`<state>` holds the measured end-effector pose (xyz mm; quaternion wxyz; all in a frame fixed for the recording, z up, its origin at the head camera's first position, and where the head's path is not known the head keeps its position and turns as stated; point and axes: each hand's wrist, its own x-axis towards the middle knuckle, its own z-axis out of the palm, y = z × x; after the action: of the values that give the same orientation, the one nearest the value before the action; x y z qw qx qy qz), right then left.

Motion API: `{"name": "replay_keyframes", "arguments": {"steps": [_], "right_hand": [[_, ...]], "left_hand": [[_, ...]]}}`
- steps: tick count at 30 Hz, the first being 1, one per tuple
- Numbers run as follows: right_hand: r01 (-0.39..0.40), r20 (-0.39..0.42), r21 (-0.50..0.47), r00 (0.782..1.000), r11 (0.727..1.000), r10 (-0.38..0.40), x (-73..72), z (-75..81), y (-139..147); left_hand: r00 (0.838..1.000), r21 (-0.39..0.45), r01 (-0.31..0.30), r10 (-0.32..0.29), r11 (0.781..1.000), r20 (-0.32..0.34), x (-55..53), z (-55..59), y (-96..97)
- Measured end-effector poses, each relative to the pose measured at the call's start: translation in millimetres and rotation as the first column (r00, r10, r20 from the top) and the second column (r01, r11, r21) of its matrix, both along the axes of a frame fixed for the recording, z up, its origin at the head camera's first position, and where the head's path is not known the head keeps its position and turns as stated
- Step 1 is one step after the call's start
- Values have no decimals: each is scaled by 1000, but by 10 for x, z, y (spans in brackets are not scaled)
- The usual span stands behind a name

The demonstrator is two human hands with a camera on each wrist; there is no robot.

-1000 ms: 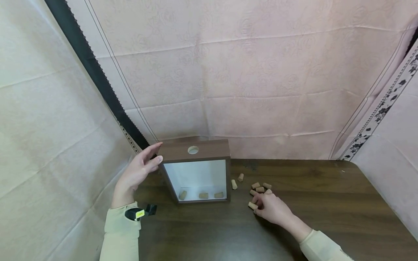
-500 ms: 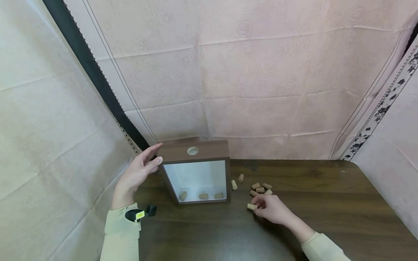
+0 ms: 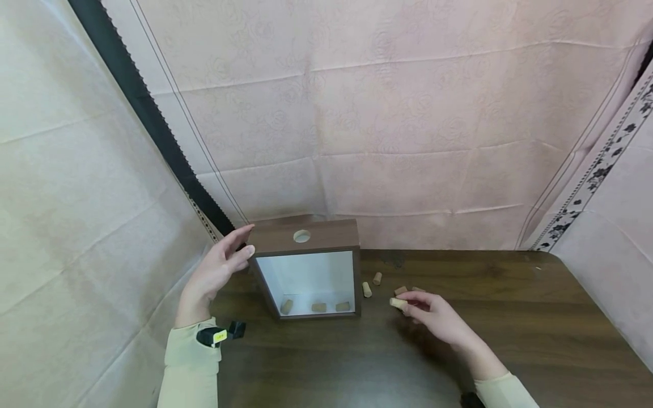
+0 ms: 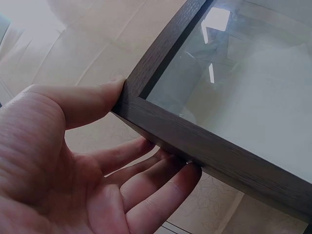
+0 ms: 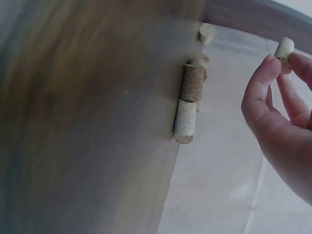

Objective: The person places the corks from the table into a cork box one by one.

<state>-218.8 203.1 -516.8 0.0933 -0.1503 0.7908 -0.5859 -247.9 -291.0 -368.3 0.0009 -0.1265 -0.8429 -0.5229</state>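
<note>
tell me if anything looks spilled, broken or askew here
Nothing stands out as damaged. The wooden box stands upright, steadied by the left hand, with three corks lying inside. A few loose corks lie scattered on the table beside it; the right hand pinches one cork.

walls: pink embossed cloth (image 3: 388,113) | left: cream cloth (image 3: 66,187) | furniture: dark wooden table (image 3: 510,317)

No legible text anywhere
</note>
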Motion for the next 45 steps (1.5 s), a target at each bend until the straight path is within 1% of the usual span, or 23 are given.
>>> {"name": "replay_keyframes", "arguments": {"steps": [3,5,7,10,14,17,20,23,30,34,37,39,40,43,45], "right_hand": [[26,60,-56,998,998,-23,15,22,26],[43,86,-76,996,996,-37,12,19,37],[67,101,-87,993,994,-58,2,15,33],[102,108,-114,990,988,-90,-13,49,13],[140,119,-203,986,969,-118,-32,161,-45],[156,113,-278,985,948,-129,-36,278,-117],[160,86,-331,986,930,-140,-40,412,-206],[165,62,-390,986,906,-153,-43,559,-306],[164,18,-521,983,838,-181,-62,865,-516],[137,-19,-583,983,801,-182,-84,1055,-655],[100,-70,-611,981,786,-179,-96,1243,-781],[74,-104,-612,979,787,-174,-111,1374,-871],[61,-123,-606,978,793,-170,-122,1435,-918],[21,-182,-554,972,832,-146,-176,1586,-1057],[-7,-221,-502,968,865,-121,-219,1661,-1156]], "left_hand": [[1000,1,2,-2,1000,2,-1,-1,-1],[1000,-1,1,-1,1000,0,1,0,2],[1000,-3,2,-2,1000,-1,5,0,2],[1000,-3,-1,1,1000,1,9,6,2],[1000,-3,1,-1,1000,1,8,15,-5],[1000,-6,3,-3,1000,-2,5,13,-3],[1000,-5,4,-4,1000,-4,3,5,-7],[1000,-5,6,-7,1000,-8,2,0,-19],[1000,-7,7,-7,1000,-4,-11,2,-20],[1000,-5,8,-8,1000,0,-16,2,-17],[1000,5,9,-9,1000,2,-21,0,-22],[1000,12,10,-10,1000,5,-22,-1,-26],[1000,12,10,-10,1000,6,-22,-1,-27],[1000,9,10,-10,1000,6,-22,0,-25],[1000,6,8,-8,1000,7,-20,2,-20]]}}
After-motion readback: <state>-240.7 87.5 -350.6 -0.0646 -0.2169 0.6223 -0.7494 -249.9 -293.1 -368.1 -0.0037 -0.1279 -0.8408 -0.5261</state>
